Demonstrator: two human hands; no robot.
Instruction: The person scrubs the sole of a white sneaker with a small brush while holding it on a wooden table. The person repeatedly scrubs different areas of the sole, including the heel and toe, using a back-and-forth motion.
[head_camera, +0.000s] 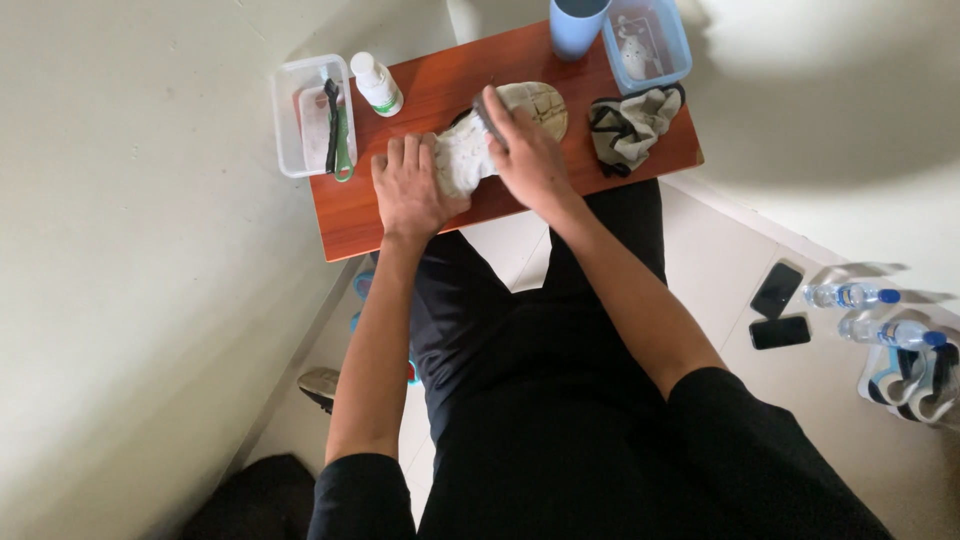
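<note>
Left hand (408, 190) flat, grip spread, pins white shoe (505, 130) sole-up on bench (400, 215) at frame centre-top; right hand (527, 155), grip clenched round brush (487, 115), bears down.

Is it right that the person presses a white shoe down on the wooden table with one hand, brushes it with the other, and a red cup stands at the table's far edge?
Not quite: the cup is light blue, not red, as the head view shows. The rest holds: the left hand presses the white shoe down on the wooden table, and the right hand works a brush over it.
</note>
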